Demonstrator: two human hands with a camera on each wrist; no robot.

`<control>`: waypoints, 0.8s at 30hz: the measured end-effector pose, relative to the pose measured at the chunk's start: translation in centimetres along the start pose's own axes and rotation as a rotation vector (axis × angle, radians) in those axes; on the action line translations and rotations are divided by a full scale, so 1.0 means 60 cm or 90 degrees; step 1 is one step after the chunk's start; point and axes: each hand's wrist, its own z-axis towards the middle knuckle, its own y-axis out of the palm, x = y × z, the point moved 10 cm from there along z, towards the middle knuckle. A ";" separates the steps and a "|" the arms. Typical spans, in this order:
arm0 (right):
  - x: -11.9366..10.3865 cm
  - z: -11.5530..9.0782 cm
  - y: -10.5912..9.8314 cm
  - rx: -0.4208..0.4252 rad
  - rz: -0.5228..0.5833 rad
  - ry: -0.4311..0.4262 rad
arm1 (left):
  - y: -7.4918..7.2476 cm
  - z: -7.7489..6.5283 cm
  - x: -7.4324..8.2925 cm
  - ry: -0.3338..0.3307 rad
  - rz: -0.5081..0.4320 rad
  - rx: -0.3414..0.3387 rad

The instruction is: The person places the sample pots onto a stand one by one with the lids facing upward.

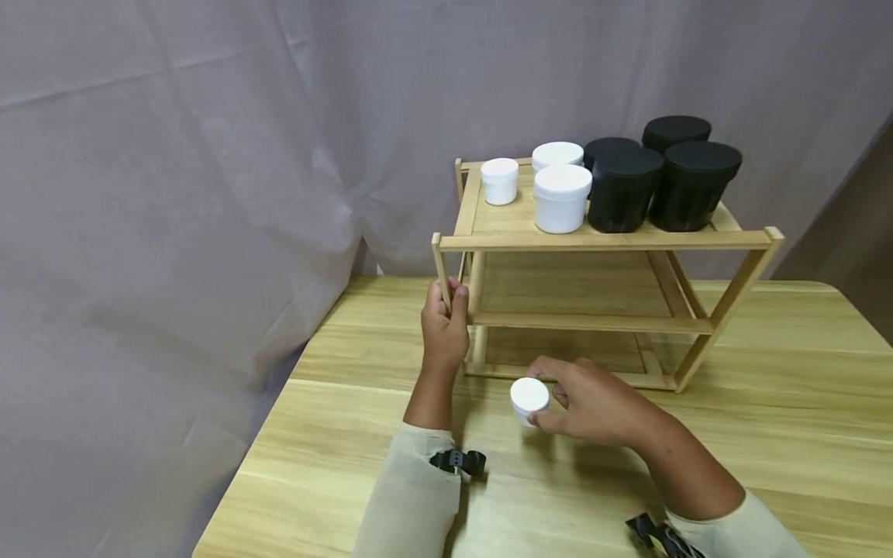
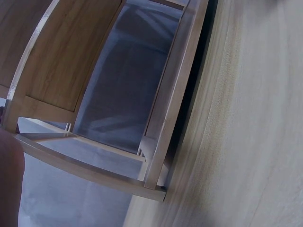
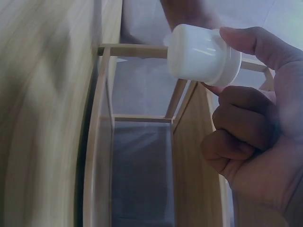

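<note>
My right hand pinches a small white lidded jar between thumb and forefinger, in front of the wooden shelf rack. In the right wrist view the jar lies sideways across the picture, and the other fingers are curled into the palm. The left hand grips the rack's front left upright, thumb on the near side. Part of that hand shows at the edge of the left wrist view, beside the rack's frame. On the rack's top tier stand a small white jar and two larger white jars.
Several black lidded jars fill the right of the top tier. Two lower tiers show bare boards. The rack stands on a wood-grain table, whose left edge slants away beside a grey curtain.
</note>
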 end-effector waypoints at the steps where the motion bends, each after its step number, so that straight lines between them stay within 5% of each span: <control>1: -0.003 -0.001 -0.002 0.006 0.003 -0.002 | -0.001 -0.001 -0.001 0.000 0.002 0.003; 10: -0.018 -0.007 -0.025 0.083 0.004 0.023 | -0.001 -0.002 0.003 0.023 0.007 0.007; 24: -0.035 -0.018 -0.051 0.137 0.126 0.046 | 0.002 -0.001 0.001 0.015 -0.008 0.007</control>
